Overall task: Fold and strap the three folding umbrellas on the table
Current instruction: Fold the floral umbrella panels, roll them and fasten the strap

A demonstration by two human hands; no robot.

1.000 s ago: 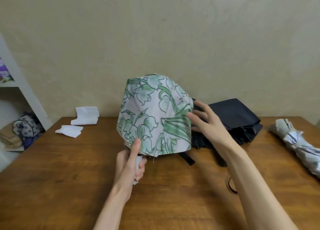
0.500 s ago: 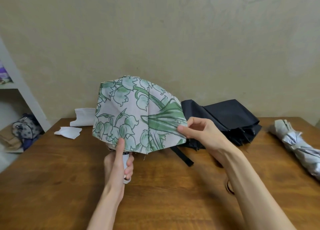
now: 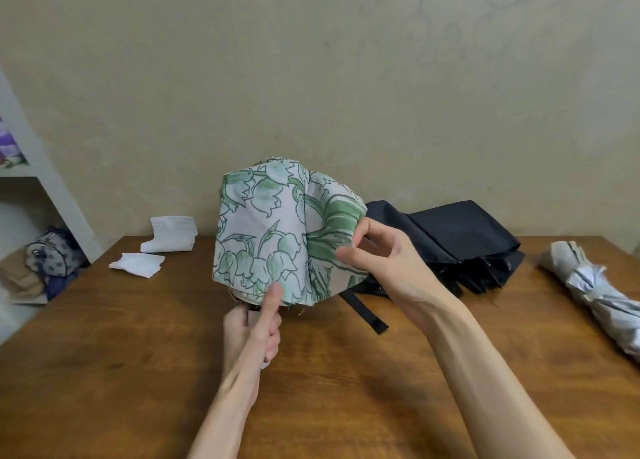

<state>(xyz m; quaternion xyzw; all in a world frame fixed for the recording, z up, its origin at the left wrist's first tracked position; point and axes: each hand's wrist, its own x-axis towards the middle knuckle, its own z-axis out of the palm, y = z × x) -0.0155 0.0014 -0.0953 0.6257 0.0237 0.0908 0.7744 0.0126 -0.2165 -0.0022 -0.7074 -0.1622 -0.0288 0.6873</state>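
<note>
A folding umbrella with a green floral print point(image 3: 270, 230) stands upright over the middle of the wooden table point(image 3: 138, 354), its canopy loose and bunched. My left hand point(image 3: 251, 334) grips its handle from below, thumb raised against the cloth's lower edge. My right hand point(image 3: 377, 251) pinches a fold of the canopy on its right side. Behind it lies a black umbrella point(image 3: 450, 240), unfolded and slack, with its strap point(image 3: 363, 311) trailing forward. A silver-grey umbrella point(image 3: 595, 285) lies rolled at the table's right edge.
Two white folded cloths or papers point(image 3: 173, 233) point(image 3: 136, 264) lie at the table's back left. A white shelf unit point(image 3: 41, 188) with bags point(image 3: 52, 254) stands to the left. A beige wall runs close behind the table.
The floral umbrella shifted left and then back toward the middle. My right hand went from lying flat on the canopy to pinching a fold of it. The canopy looks narrower.
</note>
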